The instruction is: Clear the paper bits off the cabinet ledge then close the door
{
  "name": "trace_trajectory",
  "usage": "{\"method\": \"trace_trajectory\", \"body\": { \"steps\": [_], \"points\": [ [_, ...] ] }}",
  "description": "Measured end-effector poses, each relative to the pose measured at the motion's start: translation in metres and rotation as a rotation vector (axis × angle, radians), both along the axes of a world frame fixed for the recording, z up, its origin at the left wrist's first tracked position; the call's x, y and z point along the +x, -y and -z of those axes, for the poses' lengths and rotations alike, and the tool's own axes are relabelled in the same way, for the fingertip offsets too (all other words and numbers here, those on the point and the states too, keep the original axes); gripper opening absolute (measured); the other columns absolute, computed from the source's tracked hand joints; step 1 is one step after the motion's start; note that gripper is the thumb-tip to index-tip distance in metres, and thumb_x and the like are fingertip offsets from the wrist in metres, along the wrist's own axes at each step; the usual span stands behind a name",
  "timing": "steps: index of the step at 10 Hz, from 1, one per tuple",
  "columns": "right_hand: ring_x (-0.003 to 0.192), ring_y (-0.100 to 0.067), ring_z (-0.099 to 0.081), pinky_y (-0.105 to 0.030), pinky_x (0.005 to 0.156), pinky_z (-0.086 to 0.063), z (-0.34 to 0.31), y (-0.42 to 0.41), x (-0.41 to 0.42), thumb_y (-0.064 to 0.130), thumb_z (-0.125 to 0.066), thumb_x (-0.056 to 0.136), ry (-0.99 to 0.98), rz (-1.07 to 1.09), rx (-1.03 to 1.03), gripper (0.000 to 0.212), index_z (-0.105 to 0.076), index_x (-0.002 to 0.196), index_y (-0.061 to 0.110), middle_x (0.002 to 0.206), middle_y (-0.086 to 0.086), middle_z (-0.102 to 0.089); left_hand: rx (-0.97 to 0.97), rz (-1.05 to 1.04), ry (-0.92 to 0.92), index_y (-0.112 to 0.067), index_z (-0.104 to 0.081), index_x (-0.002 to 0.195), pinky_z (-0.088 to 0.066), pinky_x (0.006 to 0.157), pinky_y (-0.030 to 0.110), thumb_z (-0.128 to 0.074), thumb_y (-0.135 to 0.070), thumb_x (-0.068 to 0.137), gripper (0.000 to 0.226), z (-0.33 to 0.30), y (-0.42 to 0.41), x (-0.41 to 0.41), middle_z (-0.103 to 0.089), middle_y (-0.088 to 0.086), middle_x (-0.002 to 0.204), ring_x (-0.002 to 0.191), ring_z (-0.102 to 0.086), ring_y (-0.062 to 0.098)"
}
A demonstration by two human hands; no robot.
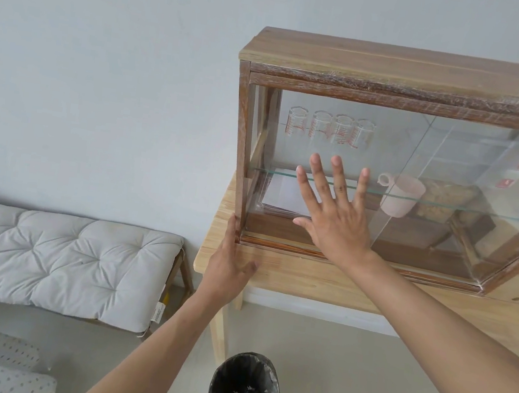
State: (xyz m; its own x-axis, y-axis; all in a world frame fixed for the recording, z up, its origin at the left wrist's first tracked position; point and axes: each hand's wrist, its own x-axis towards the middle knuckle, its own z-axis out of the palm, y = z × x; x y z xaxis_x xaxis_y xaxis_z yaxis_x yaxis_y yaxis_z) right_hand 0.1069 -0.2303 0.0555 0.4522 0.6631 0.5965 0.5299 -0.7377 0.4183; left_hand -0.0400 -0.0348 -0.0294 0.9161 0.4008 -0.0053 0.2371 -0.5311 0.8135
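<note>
The right hand (336, 219) lay flat, fingers spread, on the sliding glass door (325, 185); the left hand (231, 258), open, braced the cabinet (400, 73) at the bench's left edge. Ledge (278, 243) apparently clear. Closing step: door seemingly home; next, let go.

Both bare arms reach forward and up. The right grip (332, 212) is flat, palm forward, fingers (318, 179) spread and pointing up. The left grip (231, 265) is edge-on, fingers straight and together, thumb out.
</note>
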Motion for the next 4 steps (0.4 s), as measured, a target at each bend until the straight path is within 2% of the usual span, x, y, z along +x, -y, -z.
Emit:
{"method": "trace_trajectory", "body": {
  "steps": [1, 2, 3, 4],
  "points": [
    [0.169, -0.043, 0.013, -0.076, 0.129, 0.013, -0.008, 0.006, -0.010, 0.049, -0.080, 0.094, -0.059, -0.013, 0.014, 0.113, -0.012, 0.177, 0.014, 0.187, -0.012, 0.005, 0.084, 0.000, -0.015, -0.033, 0.001, 0.173, -0.041, 0.122, 0.044, -0.074, -0.020, 0.099, 0.107, -0.002, 0.001, -0.004, -0.040, 0.002, 0.173, 0.155, -0.043, 0.030],
    [0.172, -0.041, 0.001, -0.076, 0.132, -0.001, -0.014, 0.018, -0.022, 0.034, -0.078, 0.096, -0.128, -0.039, -0.012, 0.103, -0.018, 0.176, 0.012, 0.187, -0.011, -0.001, 0.252, 0.027, -0.058, -0.026, -0.001, 0.174, -0.025, 0.132, 0.051, -0.068, -0.029, 0.104, 0.097, -0.014, 0.008, -0.011, -0.014, 0.003, 0.182, 0.167, -0.018, 0.030],
    [0.173, -0.036, -0.001, -0.071, 0.134, -0.011, -0.017, 0.032, -0.037, 0.028, -0.073, 0.097, -0.242, -0.033, -0.038, 0.096, -0.021, 0.176, 0.013, 0.187, -0.009, 0.000, 0.385, 0.085, -0.076, -0.027, 0.000, 0.174, -0.018, 0.134, 0.051, -0.063, -0.038, 0.106, 0.093, -0.035, 0.018, -0.018, 0.000, 0.001, 0.184, 0.169, -0.006, 0.031],
    [0.173, -0.029, 0.008, -0.066, 0.136, -0.011, -0.016, 0.048, -0.048, 0.031, -0.064, 0.104, -0.432, 0.016, -0.050, 0.090, -0.015, 0.177, 0.017, 0.187, -0.004, 0.010, 0.513, 0.140, -0.100, -0.029, 0.001, 0.174, -0.016, 0.133, 0.055, -0.060, -0.048, 0.106, 0.094, -0.061, 0.030, -0.018, 0.010, 0.001, 0.183, 0.169, 0.002, 0.031]
  ]
}}
